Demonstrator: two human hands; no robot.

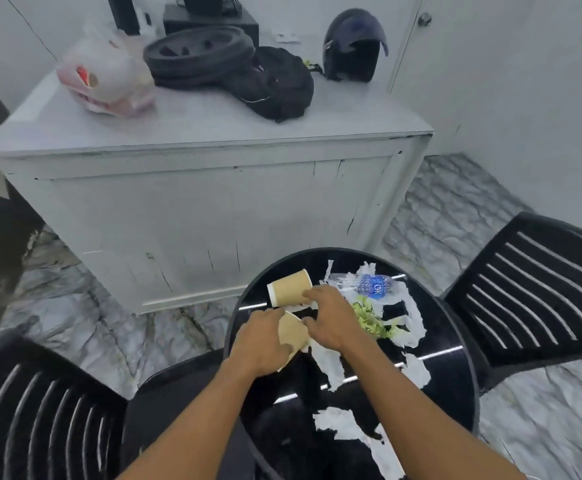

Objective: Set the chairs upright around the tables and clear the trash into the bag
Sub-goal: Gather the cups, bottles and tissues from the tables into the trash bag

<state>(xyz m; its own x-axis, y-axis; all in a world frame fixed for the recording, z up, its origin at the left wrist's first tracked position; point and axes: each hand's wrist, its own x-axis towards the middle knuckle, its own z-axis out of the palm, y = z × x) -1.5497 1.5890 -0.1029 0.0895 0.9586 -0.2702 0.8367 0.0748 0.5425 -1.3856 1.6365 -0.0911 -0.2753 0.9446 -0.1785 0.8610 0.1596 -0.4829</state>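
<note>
A round black table (455,393) is strewn with trash. My left hand (258,344) grips a tan paper cup (291,332) near the table's left edge. My right hand (331,317) rests just beyond it, its fingers touching a second tan paper cup (287,287) that lies on its side. A clear water bottle with a blue label (369,284) lies at the far side of the table. Green shreds (369,318) and torn white tissue pieces (338,422) cover the top. Black slatted chairs stand at the right (538,292) and lower left (40,410).
A white cabinet (196,202) stands behind the table, bearing a full plastic bag (106,77), black round trays (196,53), a black backpack (275,84) and a dark helmet (351,46). Grey marble floor (448,209) surrounds the furniture. A white door is at the right.
</note>
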